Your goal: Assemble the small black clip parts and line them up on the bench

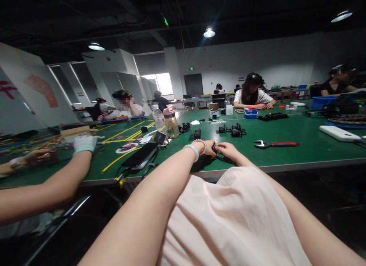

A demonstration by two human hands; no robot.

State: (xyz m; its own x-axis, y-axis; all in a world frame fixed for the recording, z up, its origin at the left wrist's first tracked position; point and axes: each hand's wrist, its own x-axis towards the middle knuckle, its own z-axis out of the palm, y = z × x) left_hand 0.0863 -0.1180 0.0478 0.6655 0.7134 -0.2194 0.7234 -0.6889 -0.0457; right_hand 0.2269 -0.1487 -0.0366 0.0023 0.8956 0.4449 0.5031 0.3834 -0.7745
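Note:
Both my hands meet over the near edge of the green table (286, 156). My left hand (209, 148), with a bracelet and a pale bangle at its wrist, is closed around a small black part (214, 148). The fingers of my right hand (228, 149) pinch the same part from the right. Just beyond my left hand lies a black piece (196, 134) with thin prongs. Farther back and right sit black assemblies (236, 130). An adjustable wrench (276, 144) with red and black handle lies to the right.
Left of my hands are a black phone (140, 156), a small device with a screen (160, 137) and a bottle (172, 126). A white power bank (339, 133) and blue bin (251, 113) stand right. A co-worker's gloved hand (85, 143) is at left.

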